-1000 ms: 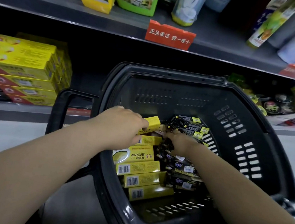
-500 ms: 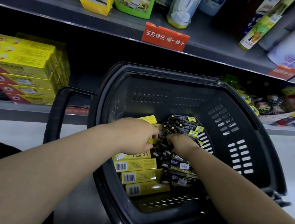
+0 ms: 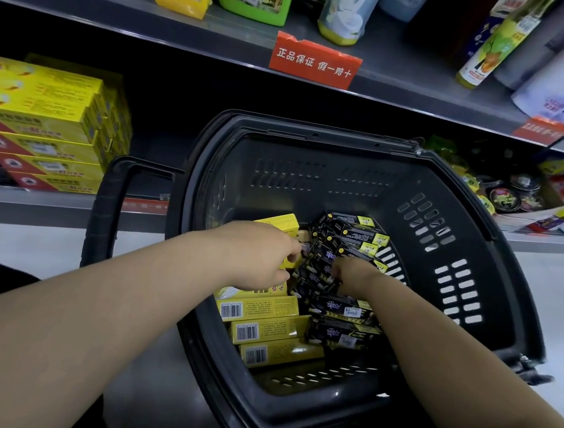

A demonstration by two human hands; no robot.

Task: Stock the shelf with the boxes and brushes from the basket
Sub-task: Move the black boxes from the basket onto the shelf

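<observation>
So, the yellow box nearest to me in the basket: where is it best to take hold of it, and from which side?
Probably by its near long edge, coming from your side and slightly above. The nearest yellow box lies long-ways across the basket; that edge faces bare basket floor, while the next yellow box sits tight against its far edge.

The left hand [image 3: 256,256] has slid right over the yellow boxes [image 3: 262,309] toward the right hand [image 3: 357,275]. Its fingertips now nearly meet that hand at the black packs [image 3: 344,308]. It hides boxes that showed beneath it a second ago, and only a sliver of the box [image 3: 286,265] it pinches shows.
</observation>
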